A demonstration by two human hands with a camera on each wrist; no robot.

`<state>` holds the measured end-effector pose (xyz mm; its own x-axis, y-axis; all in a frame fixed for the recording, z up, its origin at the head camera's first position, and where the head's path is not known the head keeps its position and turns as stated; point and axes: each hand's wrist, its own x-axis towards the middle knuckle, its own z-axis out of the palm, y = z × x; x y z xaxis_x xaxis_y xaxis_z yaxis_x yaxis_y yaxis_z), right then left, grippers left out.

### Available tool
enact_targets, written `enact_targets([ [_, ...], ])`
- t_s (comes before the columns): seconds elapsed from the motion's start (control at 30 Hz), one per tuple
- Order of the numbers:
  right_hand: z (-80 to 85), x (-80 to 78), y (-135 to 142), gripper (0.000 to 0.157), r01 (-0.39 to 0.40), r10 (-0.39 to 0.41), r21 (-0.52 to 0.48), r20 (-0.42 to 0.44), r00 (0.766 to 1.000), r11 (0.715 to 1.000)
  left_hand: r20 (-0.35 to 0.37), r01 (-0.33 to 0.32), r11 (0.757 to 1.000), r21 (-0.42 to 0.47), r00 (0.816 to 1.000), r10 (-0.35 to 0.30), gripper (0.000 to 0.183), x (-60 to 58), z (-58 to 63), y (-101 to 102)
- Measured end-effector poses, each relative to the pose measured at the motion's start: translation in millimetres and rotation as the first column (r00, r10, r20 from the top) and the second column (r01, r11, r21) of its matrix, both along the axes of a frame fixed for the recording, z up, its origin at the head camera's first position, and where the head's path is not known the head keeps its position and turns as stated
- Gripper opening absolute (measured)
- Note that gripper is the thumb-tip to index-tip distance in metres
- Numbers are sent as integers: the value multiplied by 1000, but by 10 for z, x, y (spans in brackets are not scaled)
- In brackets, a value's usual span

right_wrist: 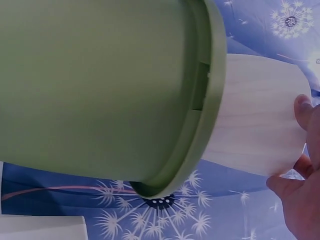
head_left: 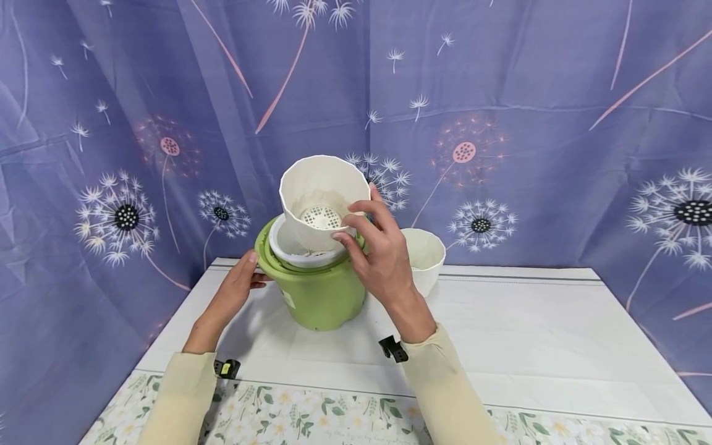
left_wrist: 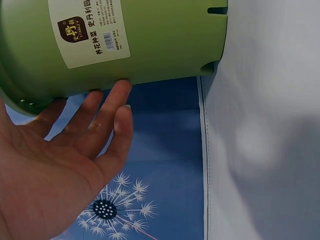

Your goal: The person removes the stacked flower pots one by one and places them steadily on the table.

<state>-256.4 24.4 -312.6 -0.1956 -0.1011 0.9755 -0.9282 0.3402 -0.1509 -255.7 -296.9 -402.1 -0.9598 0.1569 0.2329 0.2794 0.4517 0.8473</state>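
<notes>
Dandelion-print curtain backs the tabletop; the right hand pinches a perforated flowerpot, not fully nested in the green flowerpot the left hand touches, fingers parted; a white flowerpot, right, stands un-nested.

1. Pale cream, long fabric sleeve on the left arm, plain, its cuff ending short of the bare left hand.
2. Matching pale cream sleeve on the right arm, lightly creased near the cuff; bare right hand beyond.
3. Small black strap piece beside the left cuff, bearing a bright yellow patch.
4. Angular black fitting at the right cuff.
</notes>
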Motion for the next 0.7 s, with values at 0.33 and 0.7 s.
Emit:
enact_targets([
  [0.33,61,57,58,20,-1,0,-39,-18,1000,999,0,3,1000,-5,1000,-3,61,7,4,0],
  [0.7,156,160,171,17,-16,13,-71,-37,999,997,-10,2,1000,2,1000,-2,61,14,2,7],
])
